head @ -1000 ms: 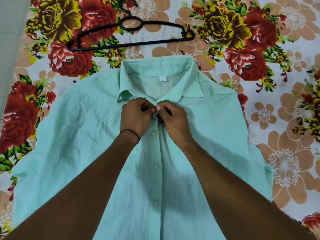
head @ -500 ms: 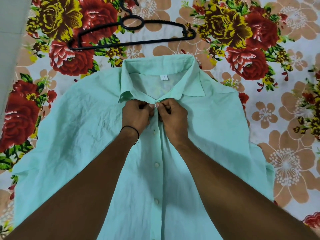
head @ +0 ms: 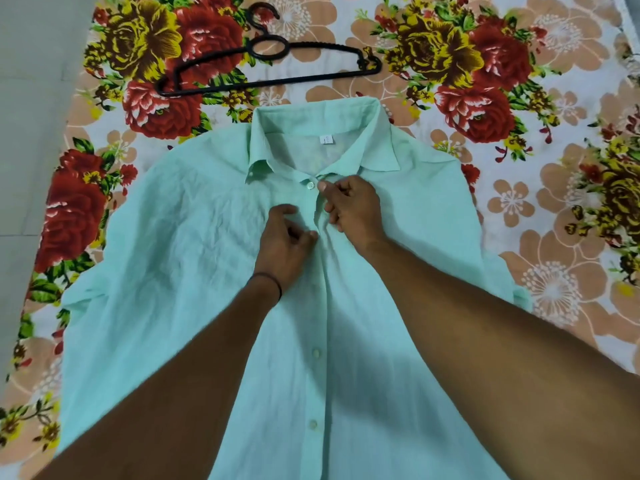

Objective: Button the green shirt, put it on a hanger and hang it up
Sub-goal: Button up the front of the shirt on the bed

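Pale green cotton shirt (head: 194,271) on floral bedsheet (head: 540,109), right hand (head: 353,209) fingers pinching its placket (head: 316,327), left hand (head: 285,245) fingers curled, grip unclear.

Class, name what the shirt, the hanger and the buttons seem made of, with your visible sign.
The shirt looks like thin woven cloth, perhaps cotton: matte, creased, faintly see-through below the collar. The hanger is probably black plastic: ridged top bar, slight sheen. The buttons, pale and glossy, are likely plastic.
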